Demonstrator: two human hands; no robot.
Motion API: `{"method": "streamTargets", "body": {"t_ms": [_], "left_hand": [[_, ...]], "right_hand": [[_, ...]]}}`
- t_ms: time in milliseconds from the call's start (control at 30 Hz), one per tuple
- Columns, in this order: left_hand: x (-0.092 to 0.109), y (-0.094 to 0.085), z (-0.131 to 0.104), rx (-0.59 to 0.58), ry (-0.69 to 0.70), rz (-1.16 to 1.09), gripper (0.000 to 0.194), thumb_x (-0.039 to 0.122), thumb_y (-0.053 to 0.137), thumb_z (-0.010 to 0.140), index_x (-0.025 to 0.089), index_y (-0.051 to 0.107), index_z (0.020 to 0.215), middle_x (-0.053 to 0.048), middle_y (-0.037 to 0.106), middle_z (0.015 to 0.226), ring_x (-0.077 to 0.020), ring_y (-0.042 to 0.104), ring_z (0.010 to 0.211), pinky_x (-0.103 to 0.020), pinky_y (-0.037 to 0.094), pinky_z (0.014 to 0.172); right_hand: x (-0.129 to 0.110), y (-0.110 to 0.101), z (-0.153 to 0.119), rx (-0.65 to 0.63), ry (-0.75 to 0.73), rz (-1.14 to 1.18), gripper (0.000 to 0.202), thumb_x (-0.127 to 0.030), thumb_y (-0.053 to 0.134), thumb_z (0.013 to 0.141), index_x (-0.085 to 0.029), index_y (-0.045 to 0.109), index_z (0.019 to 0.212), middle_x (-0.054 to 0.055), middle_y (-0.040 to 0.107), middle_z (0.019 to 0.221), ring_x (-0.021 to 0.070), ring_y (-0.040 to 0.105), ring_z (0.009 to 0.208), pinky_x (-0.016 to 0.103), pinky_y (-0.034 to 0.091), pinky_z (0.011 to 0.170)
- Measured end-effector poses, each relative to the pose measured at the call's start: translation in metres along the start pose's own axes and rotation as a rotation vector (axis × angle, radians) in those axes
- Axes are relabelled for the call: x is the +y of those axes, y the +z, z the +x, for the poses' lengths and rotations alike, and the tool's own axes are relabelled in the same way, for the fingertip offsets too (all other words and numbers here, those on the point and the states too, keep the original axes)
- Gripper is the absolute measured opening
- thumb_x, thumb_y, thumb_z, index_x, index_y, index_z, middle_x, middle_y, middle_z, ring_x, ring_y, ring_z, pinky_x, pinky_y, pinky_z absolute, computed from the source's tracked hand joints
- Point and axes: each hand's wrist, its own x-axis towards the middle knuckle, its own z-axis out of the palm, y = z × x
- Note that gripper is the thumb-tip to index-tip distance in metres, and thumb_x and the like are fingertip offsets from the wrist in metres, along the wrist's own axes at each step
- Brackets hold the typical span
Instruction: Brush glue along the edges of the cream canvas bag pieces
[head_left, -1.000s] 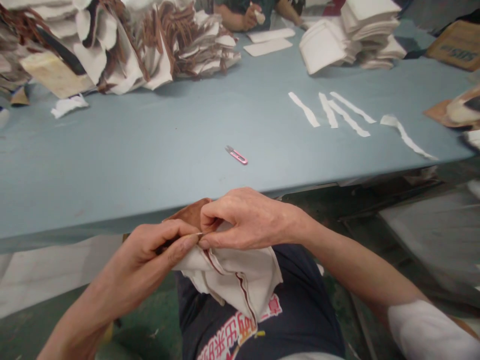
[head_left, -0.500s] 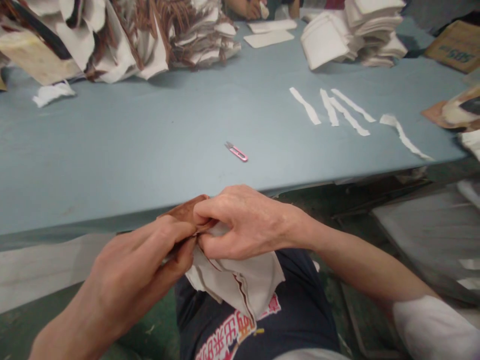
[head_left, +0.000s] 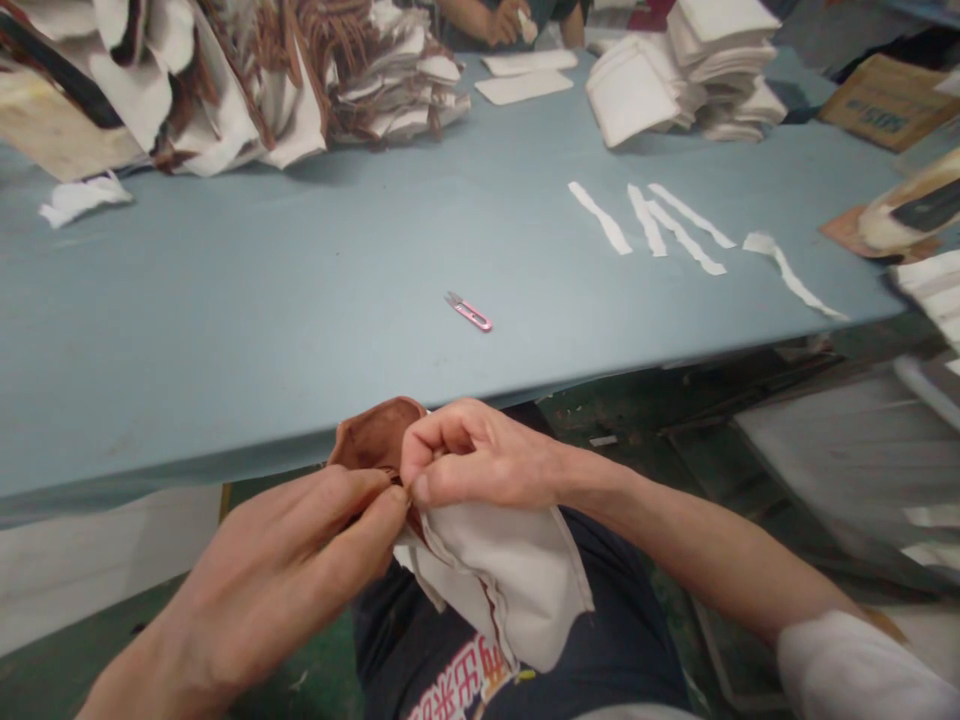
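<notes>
Over my lap hangs a sewn piece point(head_left: 517, 570) of off-white cloth and brown leather-like material, with a brown-edged seam running down it. My left hand point(head_left: 322, 530) pinches its brown upper part between thumb and fingers. Close against it, my right hand point(head_left: 472, 455) grips the same piece where brown meets white, thumb and forefinger pressed together. A brown flap point(head_left: 379, 435) stands up behind both hands at the table's edge. The exact spot between the fingertips is hidden. Pink thread snips point(head_left: 469, 311) lie on the table beyond my hands, touched by neither.
On the blue-covered table point(head_left: 300, 300), white strips point(head_left: 682, 235) lie to the right. A heap of brown-and-white pieces point(head_left: 247, 90) fills the back left. Stacked white pieces point(head_left: 637, 90) and a cardboard box point(head_left: 885, 100) stand back right. Another person's hand point(head_left: 510, 22) shows at the far side.
My right hand has shifted its grip, its fingers now more curled. The brown flap stands more open and more white cloth shows below. The whole view has shifted slightly.
</notes>
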Motion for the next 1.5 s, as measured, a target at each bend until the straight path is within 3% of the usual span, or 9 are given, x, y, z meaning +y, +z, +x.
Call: {"method": "streamTargets", "body": {"t_ms": [100, 200, 367, 467, 733, 1033, 1233, 1400, 1500], "left_hand": [[0.011, 0.004, 0.005, 0.07, 0.108, 0.094, 0.017, 0.017, 0.054, 0.091, 0.028, 0.06, 0.102, 0.003, 0.076, 0.084, -0.0123, 0.071, 0.066, -0.019, 0.048, 0.06], [0.02, 0.006, 0.004, 0.138, -0.005, 0.082, 0.016, 0.022, 0.054, 0.089, 0.025, 0.057, 0.104, 0.003, 0.073, 0.081, -0.0123, 0.068, 0.06, -0.021, 0.048, 0.057], [0.017, 0.002, 0.006, -0.063, -0.054, -0.237, 0.014, 0.025, 0.049, 0.099, 0.024, 0.058, 0.09, 0.007, 0.06, 0.066, -0.0089, 0.054, 0.051, -0.019, 0.041, 0.05], [0.011, 0.004, 0.008, -0.112, 0.004, -0.173, 0.022, 0.021, 0.047, 0.102, 0.023, 0.055, 0.082, 0.006, 0.058, 0.066, -0.0095, 0.052, 0.054, -0.022, 0.039, 0.053], [0.006, 0.012, 0.004, -0.063, 0.135, -0.058, 0.016, 0.018, 0.05, 0.103, 0.023, 0.052, 0.087, 0.006, 0.057, 0.07, -0.0096, 0.053, 0.056, -0.025, 0.036, 0.055], [0.03, 0.0, 0.018, -0.171, 0.097, -0.063, 0.022, 0.014, 0.048, 0.093, 0.021, 0.049, 0.073, 0.006, 0.05, 0.062, -0.0087, 0.048, 0.054, -0.025, 0.033, 0.053], [0.043, 0.02, 0.018, 0.044, 0.058, -0.178, 0.03, 0.014, 0.049, 0.091, 0.021, 0.041, 0.063, 0.009, 0.04, 0.05, -0.0061, 0.034, 0.043, -0.025, 0.025, 0.044], [0.056, 0.025, 0.024, 0.119, -0.021, -0.488, 0.047, 0.039, 0.052, 0.105, 0.02, 0.047, 0.062, 0.007, 0.055, 0.049, -0.006, 0.048, 0.042, -0.02, 0.036, 0.044], [0.05, 0.033, 0.018, 0.142, -0.119, -0.641, 0.043, 0.046, 0.057, 0.103, 0.022, 0.057, 0.067, 0.005, 0.059, 0.055, -0.0084, 0.053, 0.048, -0.021, 0.043, 0.049]], "right_hand": [[0.0, 0.001, -0.005, 0.021, -0.024, -0.064, 0.011, -0.026, 0.064, 0.073, -0.016, 0.059, 0.072, -0.004, 0.057, 0.066, 0.0069, 0.045, 0.057, 0.019, 0.035, 0.052], [-0.005, 0.003, -0.015, 0.078, -0.168, -0.23, 0.004, -0.016, 0.062, 0.072, -0.016, 0.059, 0.074, -0.006, 0.056, 0.065, 0.0061, 0.044, 0.056, 0.018, 0.034, 0.052], [-0.005, 0.006, -0.025, 0.193, -0.422, -0.582, 0.007, -0.01, 0.057, 0.072, -0.016, 0.059, 0.074, -0.005, 0.058, 0.067, 0.0066, 0.046, 0.059, 0.018, 0.036, 0.055], [0.001, 0.006, -0.025, 0.245, -0.518, -0.689, 0.006, -0.012, 0.055, 0.073, -0.017, 0.059, 0.074, -0.005, 0.056, 0.066, 0.0068, 0.045, 0.057, 0.02, 0.035, 0.054], [0.016, -0.001, -0.03, 0.2, -0.464, -0.6, 0.006, -0.014, 0.056, 0.078, -0.018, 0.06, 0.08, -0.005, 0.06, 0.068, 0.0068, 0.049, 0.058, 0.019, 0.038, 0.057], [-0.01, 0.011, -0.053, 0.2, -0.605, -1.222, 0.017, -0.012, 0.05, 0.089, -0.018, 0.062, 0.08, 0.0, 0.066, 0.07, 0.0132, 0.054, 0.064, 0.028, 0.036, 0.062], [-0.006, 0.007, -0.052, 0.162, -0.51, -0.929, 0.011, -0.025, 0.06, 0.09, -0.019, 0.059, 0.081, -0.002, 0.064, 0.072, 0.0121, 0.055, 0.067, 0.027, 0.038, 0.064], [0.006, 0.004, -0.033, -0.053, -0.274, -0.163, 0.043, -0.051, 0.075, 0.086, -0.02, 0.05, 0.069, -0.009, 0.044, 0.058, 0.0061, 0.037, 0.051, 0.021, 0.03, 0.048], [0.008, 0.001, -0.027, -0.05, -0.274, 0.018, 0.049, -0.05, 0.085, 0.078, -0.019, 0.05, 0.064, -0.01, 0.041, 0.057, 0.0048, 0.033, 0.051, 0.02, 0.027, 0.046]]}}
